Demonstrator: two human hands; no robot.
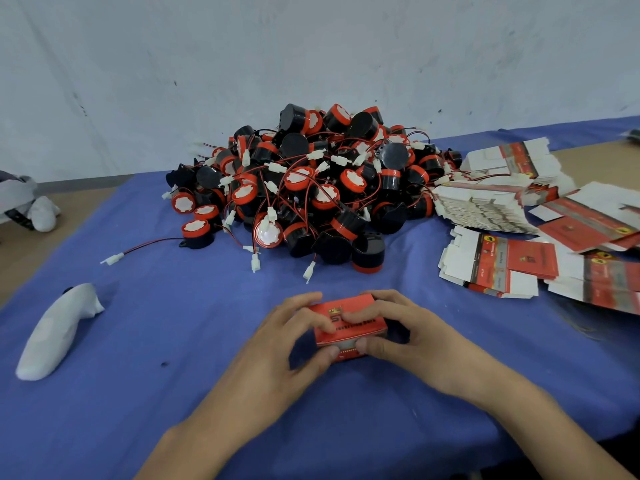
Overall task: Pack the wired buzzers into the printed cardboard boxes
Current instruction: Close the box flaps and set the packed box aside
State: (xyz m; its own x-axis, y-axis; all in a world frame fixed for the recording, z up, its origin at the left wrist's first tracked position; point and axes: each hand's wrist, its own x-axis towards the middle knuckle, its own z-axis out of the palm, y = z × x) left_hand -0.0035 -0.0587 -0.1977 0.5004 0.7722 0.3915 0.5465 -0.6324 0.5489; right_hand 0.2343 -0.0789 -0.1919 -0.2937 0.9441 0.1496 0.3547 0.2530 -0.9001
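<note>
While your left grip [287, 344] and right grip [408, 330] clasp the box [356, 306], go gently.
Squeezing harder could crush it or pop a flap.

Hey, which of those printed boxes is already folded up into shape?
The red box gripped between the left hand and right hand; all others lie flat in the stacks on the right.

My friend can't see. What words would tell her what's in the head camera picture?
A person's left hand and right hand grip a small red printed box at a table covered in blue cloth. Behind it lies a big heap of black-and-red wired buzzers, with stacks of flat boxes to the right.
</note>
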